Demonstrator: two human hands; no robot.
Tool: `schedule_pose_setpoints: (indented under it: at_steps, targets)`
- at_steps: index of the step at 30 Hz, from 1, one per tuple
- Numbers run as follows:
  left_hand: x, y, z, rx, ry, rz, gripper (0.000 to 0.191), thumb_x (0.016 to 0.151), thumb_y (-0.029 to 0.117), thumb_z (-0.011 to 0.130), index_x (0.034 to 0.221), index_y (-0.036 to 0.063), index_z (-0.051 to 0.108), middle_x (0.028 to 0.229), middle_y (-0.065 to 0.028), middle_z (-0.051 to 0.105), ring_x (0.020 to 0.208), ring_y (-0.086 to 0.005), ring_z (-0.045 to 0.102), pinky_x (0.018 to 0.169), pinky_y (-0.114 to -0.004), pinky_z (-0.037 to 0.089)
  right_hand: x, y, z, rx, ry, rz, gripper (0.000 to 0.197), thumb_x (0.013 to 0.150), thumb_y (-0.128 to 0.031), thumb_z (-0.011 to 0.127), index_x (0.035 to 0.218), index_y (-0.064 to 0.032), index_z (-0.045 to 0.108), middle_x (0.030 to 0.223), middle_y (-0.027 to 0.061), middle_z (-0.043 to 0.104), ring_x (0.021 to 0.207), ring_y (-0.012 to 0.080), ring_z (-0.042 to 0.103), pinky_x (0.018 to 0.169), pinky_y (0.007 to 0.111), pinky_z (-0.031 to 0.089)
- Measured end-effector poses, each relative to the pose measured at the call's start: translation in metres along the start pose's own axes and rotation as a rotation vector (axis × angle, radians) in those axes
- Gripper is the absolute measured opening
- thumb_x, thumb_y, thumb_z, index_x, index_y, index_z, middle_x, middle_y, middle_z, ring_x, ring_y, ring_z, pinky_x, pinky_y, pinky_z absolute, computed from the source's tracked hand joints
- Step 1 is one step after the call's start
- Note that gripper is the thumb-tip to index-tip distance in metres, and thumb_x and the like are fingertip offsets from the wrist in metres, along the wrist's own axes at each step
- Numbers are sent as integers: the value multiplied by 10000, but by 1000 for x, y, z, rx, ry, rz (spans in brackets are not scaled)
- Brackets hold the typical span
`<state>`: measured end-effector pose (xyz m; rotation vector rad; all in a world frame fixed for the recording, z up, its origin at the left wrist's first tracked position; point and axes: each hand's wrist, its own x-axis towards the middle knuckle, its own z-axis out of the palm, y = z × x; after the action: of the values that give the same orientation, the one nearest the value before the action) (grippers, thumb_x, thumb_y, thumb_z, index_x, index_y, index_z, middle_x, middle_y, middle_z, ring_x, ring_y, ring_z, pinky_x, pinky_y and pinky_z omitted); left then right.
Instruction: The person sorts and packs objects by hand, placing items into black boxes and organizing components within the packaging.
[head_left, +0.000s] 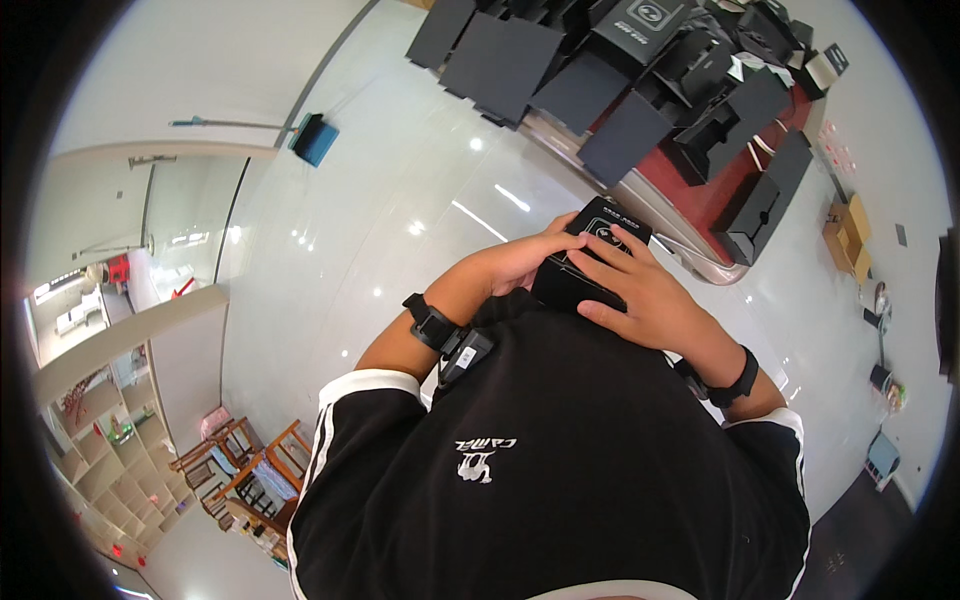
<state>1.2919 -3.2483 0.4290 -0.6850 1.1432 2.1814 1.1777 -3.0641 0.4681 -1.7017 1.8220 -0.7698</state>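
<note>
A small black cardboard box (574, 289) with pale printing and a round emblem is held close in front of my chest. My left hand (536, 255) grips its left side, with the thumb over the top face and the other fingers partly hidden behind the box. Across the right part of the box lies my right hand (637, 289), its fingers spread on the top face and its thumb near the lower edge. The underside of the box is hidden. Both wrists wear black straps.
Ahead to the right, a red-topped table (694, 199) carries several open black boxes (502, 60). A brown carton (847, 236) stands at the far right. A blue dustpan (315, 140) is on the glossy floor at the left. Wooden chairs (259, 465) and shelves (112, 450) are lower left.
</note>
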Motion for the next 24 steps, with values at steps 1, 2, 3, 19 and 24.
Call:
schedule_pose_setpoints:
  at_steps: [1,2,3,19,24]
  targets:
    - [4,9,5,-18,-30,-46,703,928,390,506,1493,200,134,1398,-77,415,1213,-183,501,882,-331,502,-5,-2,-6,-140,-72,105,500,874,-402,590,1323,-198,503,1384,154,442,1267,454,378,1006,570,342]
    - [13,6,4,-45,-43,-36,691,931,384,511,1490,209,144,1400,-70,411,1228,-188,485,912,-343,484,-9,-5,-12,-282,-145,214,539,865,-456,584,1353,-259,470,1416,152,405,1268,477,366,985,623,333]
    - [20,4,4,-64,-63,-20,680,933,379,515,1487,218,153,1402,-63,408,1244,-193,468,942,-355,467,-10,-9,-15,-396,-173,272,560,854,-499,576,1372,-350,422,1450,152,351,1255,516,355,944,695,311]
    - [17,65,24,122,-97,457,1049,762,69,739,1494,192,-2,1504,-105,66,1221,-317,401,923,-407,477,-11,5,-43,-204,565,291,711,588,-367,837,1200,-116,577,1379,227,374,1286,484,325,1019,543,348]
    - [71,72,24,495,84,737,1025,758,196,764,1468,119,30,1436,-181,87,1303,-358,257,997,-450,365,16,2,-56,-200,577,656,797,549,-357,854,1200,-41,520,1369,263,365,1192,422,485,887,431,481]
